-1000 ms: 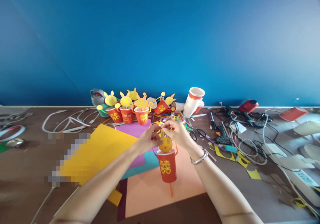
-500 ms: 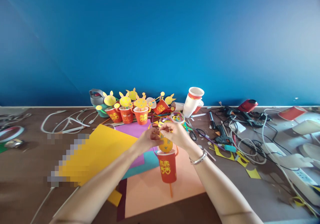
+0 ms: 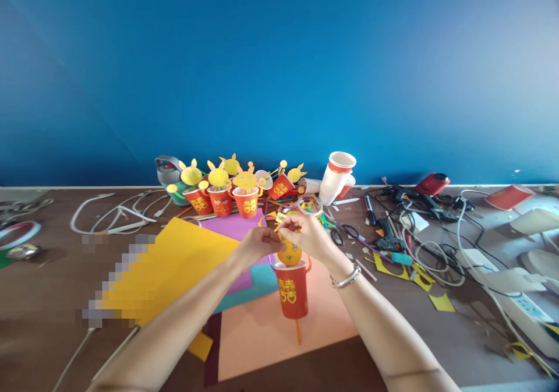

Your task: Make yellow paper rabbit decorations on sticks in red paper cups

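Observation:
Both my hands are closed at the top of a yellow paper face with drawn eyes and mouth. My left hand pinches at its left edge, and my right hand pinches at its upper right; the fingers hide its top. Right below the face hangs a red paper cup with gold characters, upright. An orange stick pokes out under the cup's base. Thin curved strips show at both sides of the cup's rim. Under it lie sheets of peach paper and teal paper.
Red cups with yellow paper heads stand at the back, beside a stack of white cups. Yellow paper lies to the left. On the right are a glue gun, scissors, tangled cables, a power strip and yellow scraps.
The cup and the paper face have barely shifted. Both hands keep nearly the same place, with the left fingers slightly straighter and flatter beside the face.

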Motion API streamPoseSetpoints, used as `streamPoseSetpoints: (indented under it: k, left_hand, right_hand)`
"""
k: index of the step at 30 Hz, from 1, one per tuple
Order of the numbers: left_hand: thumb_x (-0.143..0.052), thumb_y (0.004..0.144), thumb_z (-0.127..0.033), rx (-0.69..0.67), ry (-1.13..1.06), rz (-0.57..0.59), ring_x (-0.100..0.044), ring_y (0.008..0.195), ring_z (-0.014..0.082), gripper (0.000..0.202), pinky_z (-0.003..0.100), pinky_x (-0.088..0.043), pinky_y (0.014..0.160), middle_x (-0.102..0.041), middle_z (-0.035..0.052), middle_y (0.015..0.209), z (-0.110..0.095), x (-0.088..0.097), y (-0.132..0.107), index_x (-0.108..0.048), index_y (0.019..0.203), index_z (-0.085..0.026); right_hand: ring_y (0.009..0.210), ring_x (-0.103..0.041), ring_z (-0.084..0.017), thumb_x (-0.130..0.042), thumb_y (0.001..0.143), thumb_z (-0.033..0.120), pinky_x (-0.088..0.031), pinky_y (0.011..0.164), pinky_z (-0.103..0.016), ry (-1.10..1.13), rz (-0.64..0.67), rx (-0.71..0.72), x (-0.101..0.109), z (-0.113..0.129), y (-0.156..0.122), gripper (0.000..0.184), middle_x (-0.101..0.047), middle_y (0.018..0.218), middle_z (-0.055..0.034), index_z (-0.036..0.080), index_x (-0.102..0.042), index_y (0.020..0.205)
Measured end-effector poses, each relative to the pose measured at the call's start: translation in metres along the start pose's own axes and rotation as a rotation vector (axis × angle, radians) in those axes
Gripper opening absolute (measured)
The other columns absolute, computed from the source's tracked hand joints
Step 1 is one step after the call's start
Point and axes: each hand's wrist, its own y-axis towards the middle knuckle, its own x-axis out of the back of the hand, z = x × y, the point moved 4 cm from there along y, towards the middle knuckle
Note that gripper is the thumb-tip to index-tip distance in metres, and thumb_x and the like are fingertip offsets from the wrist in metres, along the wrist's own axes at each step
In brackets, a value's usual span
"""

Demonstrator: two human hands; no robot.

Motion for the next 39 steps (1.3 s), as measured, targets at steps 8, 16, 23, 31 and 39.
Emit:
streamPoseSetpoints:
  k: [8,16,23,31,39]
  left_hand:
    - [-0.082,0.049,-0.036,-0.06,0.079,0.047,-0.054,0.056,0.0118,0.032,0.024,-0.038,0.055,-0.061,-0.0026,0.057,-0.002,-0.002,0.0,-0.06,0.06,-0.016]
    - [-0.076,0.061,-0.04,-0.186,0.137,0.06,-0.046,0.056,0.0102,0.032,0.024,-0.031,0.054,-0.052,-0.0032,0.056,-0.002,-0.001,0.0,-0.055,0.059,-0.016]
    - [-0.078,0.06,-0.041,-0.157,0.133,0.057,-0.047,0.062,0.0121,0.033,0.026,-0.034,0.06,-0.054,-0.0014,0.062,-0.002,0.0,-0.001,-0.057,0.063,-0.015]
    - [-0.074,0.066,-0.043,-0.257,0.276,0.019,-0.039,0.058,0.0104,0.028,0.024,-0.029,0.055,-0.054,-0.002,0.059,-0.011,-0.001,-0.005,-0.069,0.07,-0.016]
    - [-0.075,0.069,-0.043,-0.393,0.126,0.033,-0.052,0.066,0.0155,0.028,0.027,-0.038,0.06,-0.063,0.0039,0.069,-0.009,-0.002,-0.004,-0.069,0.064,-0.016]
  right_hand:
    - [0.06,-0.06,-0.013,-0.057,0.075,0.019,-0.045,0.056,-0.022,0.007,-0.009,-0.012,-0.001,0.001,0.0,0.01,-0.067,0.066,0.0001,0.018,-0.066,0.07]
    - [0.082,-0.065,-0.018,-0.059,0.083,0.032,-0.049,0.07,-0.028,0.037,0.006,0.001,0.023,-0.001,-0.001,0.027,-0.071,0.089,-0.0065,0.017,-0.065,0.104]
    - [0.076,-0.062,-0.016,-0.063,0.068,0.01,-0.045,0.069,-0.027,-0.196,0.202,-0.091,0.031,0.004,-0.008,0.053,-0.065,0.081,-0.0009,0.021,-0.059,0.119]
    - [0.069,-0.059,-0.014,-0.058,0.067,0.006,-0.042,0.065,-0.025,-0.158,0.186,-0.097,0.027,0.007,-0.007,0.052,-0.061,0.074,0.0019,0.019,-0.058,0.116]
    - [0.068,-0.055,-0.013,-0.059,0.068,0.01,-0.043,0.063,-0.024,0.008,0.169,-0.11,0.027,0.001,-0.004,0.044,-0.056,0.072,0.0023,0.018,-0.06,0.11]
